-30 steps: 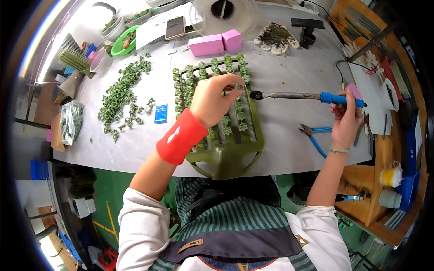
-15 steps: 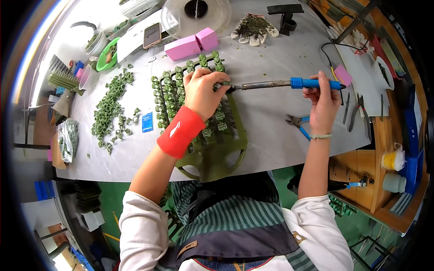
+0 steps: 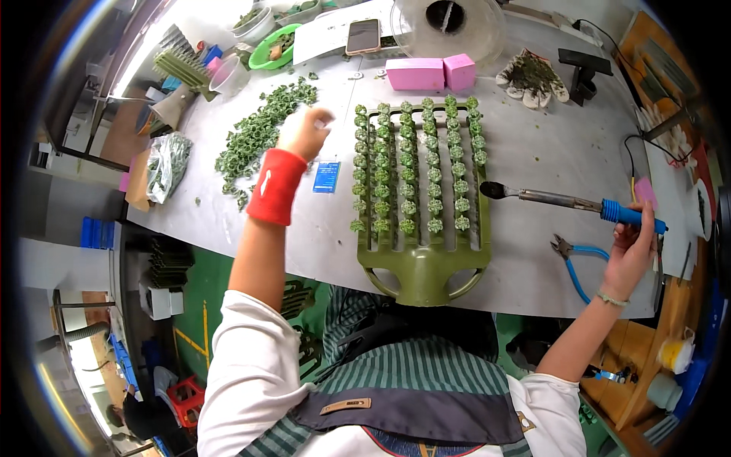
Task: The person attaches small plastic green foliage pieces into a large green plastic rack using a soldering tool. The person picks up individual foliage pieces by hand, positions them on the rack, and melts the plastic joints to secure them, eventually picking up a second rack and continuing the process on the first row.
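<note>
In my right hand (image 3: 633, 247) is a soldering iron (image 3: 560, 200) with a blue handle, its dark, broad tip pointing left, just beside the frame's right edge. My left hand (image 3: 303, 133), with a red wristband, is at the right side of a heap of small green plastic rosettes (image 3: 255, 145). Its fingers are curled in; whatever may be between them is hidden. Between both hands lies an olive-green plastic frame (image 3: 423, 266) with parallel bars and a two-holed handle. Rows of green rosettes (image 3: 408, 175) sit along the bars; the rightmost row stops about halfway down.
Blue-handled pliers (image 3: 577, 263) lie right of the frame. A blue packet (image 3: 327, 177) rests left of it. Behind are pink blocks (image 3: 415, 75), a phone (image 3: 363, 36), a clear spool (image 3: 487, 30) and a dirty glove (image 3: 531, 78). A green basin (image 3: 263, 55) stands far left.
My left hand has left the frame's rosettes and moved left to the heap. The soldering iron has drawn back to the right, away from the bars. The view has shifted left.
</note>
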The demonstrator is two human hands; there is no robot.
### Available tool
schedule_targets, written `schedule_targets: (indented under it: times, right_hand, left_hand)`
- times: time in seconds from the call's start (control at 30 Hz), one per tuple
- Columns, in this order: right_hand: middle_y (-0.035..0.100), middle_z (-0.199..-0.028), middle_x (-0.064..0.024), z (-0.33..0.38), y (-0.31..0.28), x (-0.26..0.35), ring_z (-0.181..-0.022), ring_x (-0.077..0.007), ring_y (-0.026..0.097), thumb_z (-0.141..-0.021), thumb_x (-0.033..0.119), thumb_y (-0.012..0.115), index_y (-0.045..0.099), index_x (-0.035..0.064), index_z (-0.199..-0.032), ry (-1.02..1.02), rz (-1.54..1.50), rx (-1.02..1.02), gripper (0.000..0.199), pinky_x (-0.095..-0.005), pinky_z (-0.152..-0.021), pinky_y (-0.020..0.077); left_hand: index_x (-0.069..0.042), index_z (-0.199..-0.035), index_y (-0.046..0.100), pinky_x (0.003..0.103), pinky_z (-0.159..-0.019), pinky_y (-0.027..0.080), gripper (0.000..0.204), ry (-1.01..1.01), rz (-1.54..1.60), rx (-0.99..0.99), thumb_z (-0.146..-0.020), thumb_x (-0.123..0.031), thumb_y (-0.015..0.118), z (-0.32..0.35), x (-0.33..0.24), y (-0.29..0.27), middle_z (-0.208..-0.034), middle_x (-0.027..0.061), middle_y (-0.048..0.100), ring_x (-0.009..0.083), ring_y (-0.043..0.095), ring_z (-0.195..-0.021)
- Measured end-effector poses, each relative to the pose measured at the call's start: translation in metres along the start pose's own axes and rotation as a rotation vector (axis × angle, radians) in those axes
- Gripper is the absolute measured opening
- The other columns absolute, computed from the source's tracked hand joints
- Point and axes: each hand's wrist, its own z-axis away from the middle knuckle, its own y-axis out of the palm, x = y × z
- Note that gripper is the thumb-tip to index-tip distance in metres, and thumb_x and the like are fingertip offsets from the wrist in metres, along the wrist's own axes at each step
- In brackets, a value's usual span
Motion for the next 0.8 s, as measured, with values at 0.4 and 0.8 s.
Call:
schedule_targets:
  times: [0.4,0.8]
  right_hand:
    - [0.060,-0.064,-0.0026,0.000,-0.011,0.001,-0.052,-0.0097,0.056,-0.087,0.026,0.069,0.066,0.0012,-0.082,0.014,-0.005,0.018,0.025,-0.0207,-0.051,0.0444]
    - [0.059,-0.064,-0.0029,0.002,-0.013,-0.009,-0.053,-0.0119,0.059,-0.085,0.026,0.070,0.066,0.0016,-0.082,0.038,-0.034,0.030,0.026,-0.0232,-0.050,0.0473]
  left_hand:
    - [-0.004,-0.108,0.066,0.024,-0.075,0.053,0.023,-0.142,0.708,0.045,-0.085,-0.001,0.065,0.030,-0.059,0.002,-0.092,0.0045,0.069,0.0105,0.065,-0.083]
    - [-0.009,-0.101,0.068,0.031,-0.076,0.050,0.024,0.426,0.401,0.020,-0.077,-0.005,0.071,0.046,-0.210,0.050,-0.086,0.0072,0.065,0.0186,0.059,-0.085]
